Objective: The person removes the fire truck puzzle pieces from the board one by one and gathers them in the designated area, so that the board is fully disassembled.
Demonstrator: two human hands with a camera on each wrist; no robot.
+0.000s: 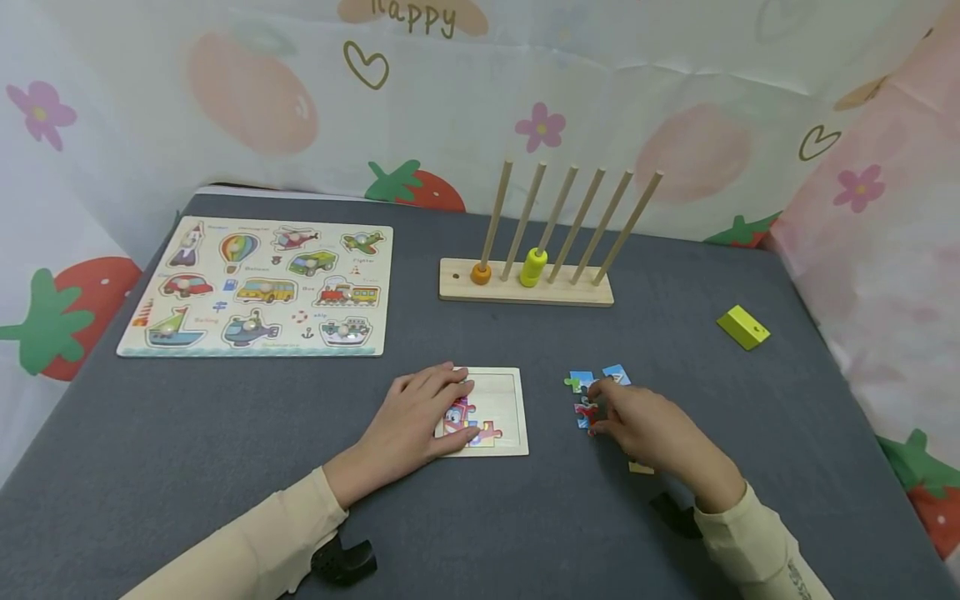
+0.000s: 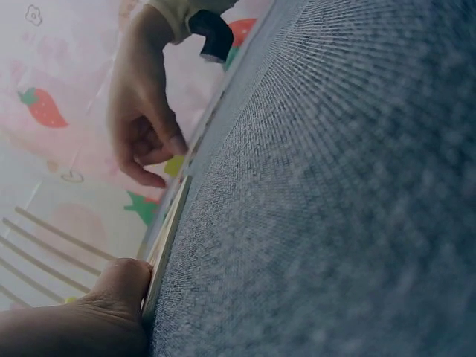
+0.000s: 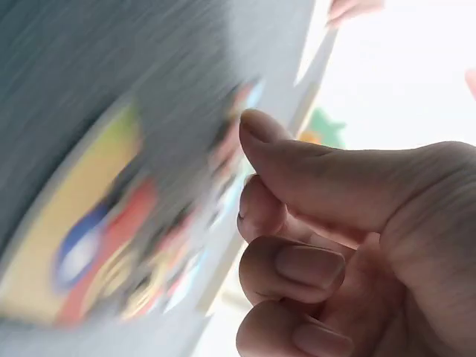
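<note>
My left hand (image 1: 416, 417) rests on a small wooden puzzle tray (image 1: 510, 400), its fingers along the left side and its thumb over the lower part. Pink and purple jigsaw pieces (image 1: 487, 433) lie inside the tray at the lower left, partly covered by the hand. My right hand (image 1: 645, 425) hovers over several loose jigsaw pieces (image 1: 581, 381) in blue, green and red. In the left wrist view its thumb and index finger stand apart with nothing between them, the other fingers curled. The right wrist view shows blurred pieces (image 3: 111, 238) beside that hand.
A peg board with vehicle pictures (image 1: 281, 287) lies at the back left. Behind the tray stands a wooden rack of upright rods (image 1: 525, 290) with orange and yellow-green beads. A yellow block (image 1: 743, 327) sits at the right. A tan piece (image 1: 641, 468) lies below the right hand.
</note>
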